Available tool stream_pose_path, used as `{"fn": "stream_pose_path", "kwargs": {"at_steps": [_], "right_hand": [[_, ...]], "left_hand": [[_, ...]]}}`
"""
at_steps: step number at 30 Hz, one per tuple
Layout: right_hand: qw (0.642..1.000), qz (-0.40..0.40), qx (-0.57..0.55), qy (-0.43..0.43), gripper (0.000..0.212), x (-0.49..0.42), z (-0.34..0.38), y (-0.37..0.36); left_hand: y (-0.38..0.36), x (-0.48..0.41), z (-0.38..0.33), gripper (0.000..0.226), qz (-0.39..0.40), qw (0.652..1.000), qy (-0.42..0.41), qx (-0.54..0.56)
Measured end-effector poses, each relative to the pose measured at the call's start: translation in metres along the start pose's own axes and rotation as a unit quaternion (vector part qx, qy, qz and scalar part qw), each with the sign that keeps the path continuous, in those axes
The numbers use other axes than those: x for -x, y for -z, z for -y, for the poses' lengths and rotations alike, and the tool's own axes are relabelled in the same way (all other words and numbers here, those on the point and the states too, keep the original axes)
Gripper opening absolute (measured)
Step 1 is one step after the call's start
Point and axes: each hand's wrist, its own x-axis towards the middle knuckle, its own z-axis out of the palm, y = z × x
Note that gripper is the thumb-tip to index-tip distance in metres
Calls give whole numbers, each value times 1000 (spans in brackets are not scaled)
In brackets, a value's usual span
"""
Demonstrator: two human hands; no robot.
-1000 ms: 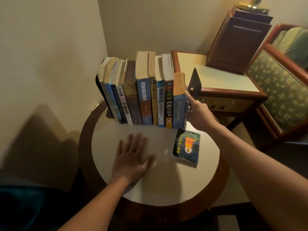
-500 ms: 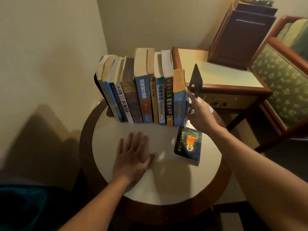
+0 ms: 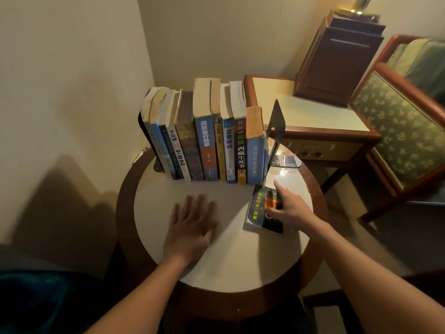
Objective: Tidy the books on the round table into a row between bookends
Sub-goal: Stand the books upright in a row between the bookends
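Books (image 3: 212, 141) in a row at the desk's (image 3: 240, 261) 12 o'clock edge, narrow gap before the bookend (image 3: 278, 124) at 1 o'clock.
Loose book (image 3: 258, 210) flat at 3 o'clock, right hand (image 3: 292, 209) gripping it; left hand (image 3: 190, 227) spread flat mid-desk.

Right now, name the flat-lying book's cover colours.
The book is black, orange picture, yellow lettering; head view.

Upright books (image 3: 209, 145) stand by the right bookend (image 3: 278, 121) — left hand (image 3: 190, 227) flat on round table (image 3: 240, 261), right hand (image 3: 289, 208) grips the dark book (image 3: 257, 209) lying flat
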Motion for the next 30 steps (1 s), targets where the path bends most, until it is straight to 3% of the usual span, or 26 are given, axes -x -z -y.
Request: {"fn": "stream_pose_path", "kwargs": {"at_steps": [5,11,16,19,22,25,28,30], "right_hand": [[998,-14,54,22,91,27,-4,-8],[993,-47,110,-21,65,51,21,-34],[996,-52,-66,-40,47,63,37,-54],[982,-53,-173,-45,44,73,39,-57],[952,-39,-295,-75,46,84,42,-49],[910,-26,-401,-96,47,94,50,-40],[867,17,-485,-113,53,102,57,-31],[859,49,-498,-112,58,105,62,-28]], "left_hand": [[-5,12,-7,60,6,999,-36,7],[-8,39,-34,62,20,994,-107,20],[-6,57,-48,57,11,997,-80,4],[-3,64,-52,58,46,997,-56,10],[7,62,-61,57,88,991,-6,105],[22,57,-74,52,74,956,78,271],[40,50,-81,48,25,885,160,436],[54,45,-80,47,-29,859,177,480]]}}
